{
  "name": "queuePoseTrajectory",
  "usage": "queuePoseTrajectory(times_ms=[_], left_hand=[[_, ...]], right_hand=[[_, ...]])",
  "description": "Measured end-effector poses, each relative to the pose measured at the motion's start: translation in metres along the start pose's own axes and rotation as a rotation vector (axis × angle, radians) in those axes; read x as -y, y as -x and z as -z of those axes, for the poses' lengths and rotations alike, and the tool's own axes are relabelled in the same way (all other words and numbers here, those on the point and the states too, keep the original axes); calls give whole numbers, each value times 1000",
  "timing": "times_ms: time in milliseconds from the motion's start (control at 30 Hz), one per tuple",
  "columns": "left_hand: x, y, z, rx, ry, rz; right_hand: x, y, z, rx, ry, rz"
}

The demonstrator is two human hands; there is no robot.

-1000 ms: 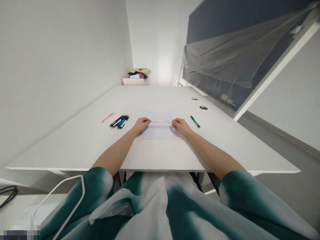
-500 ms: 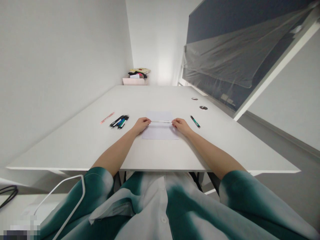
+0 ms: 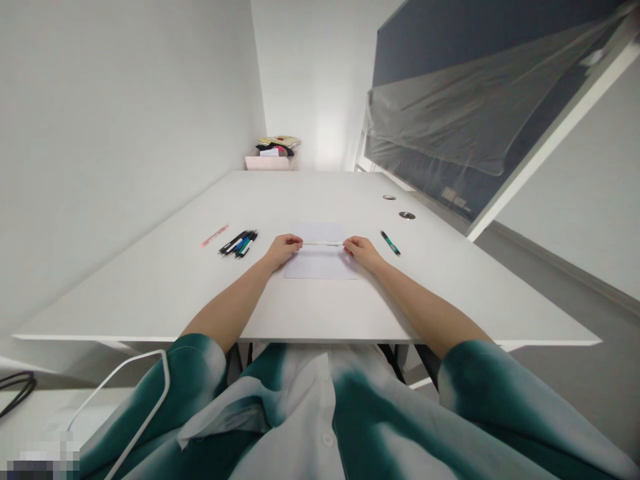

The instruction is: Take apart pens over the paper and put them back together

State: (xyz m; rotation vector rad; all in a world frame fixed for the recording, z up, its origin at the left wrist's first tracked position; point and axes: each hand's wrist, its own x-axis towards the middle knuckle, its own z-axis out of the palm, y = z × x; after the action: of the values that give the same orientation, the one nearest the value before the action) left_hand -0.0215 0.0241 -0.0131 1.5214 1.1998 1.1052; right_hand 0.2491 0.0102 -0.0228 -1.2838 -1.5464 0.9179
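A thin white pen [image 3: 323, 243] is held level just above a sheet of white paper [image 3: 320, 263] on the white table [image 3: 310, 313]. My left hand [image 3: 283, 249] pinches its left end and my right hand [image 3: 363, 251] pinches its right end, fingers closed on it. A bundle of several dark and blue pens [image 3: 239, 243] lies left of my left hand. A single green and black pen [image 3: 390, 243] rests to the right of my right hand.
A pink pen [image 3: 214, 235] lies further left, near the wall. Two round cable holes [image 3: 407, 215] sit in the table's right side. A pink box with clutter [image 3: 273, 157] stands at the far end. A wrapped dark panel leans at the right.
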Motion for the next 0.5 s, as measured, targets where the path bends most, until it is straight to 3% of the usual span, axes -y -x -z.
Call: queuePoseTrajectory(times_ms=[500], left_hand=[[0,0,-2,-19,-13,-1]], right_hand=[[-1,0,-1,23,-118,-28]])
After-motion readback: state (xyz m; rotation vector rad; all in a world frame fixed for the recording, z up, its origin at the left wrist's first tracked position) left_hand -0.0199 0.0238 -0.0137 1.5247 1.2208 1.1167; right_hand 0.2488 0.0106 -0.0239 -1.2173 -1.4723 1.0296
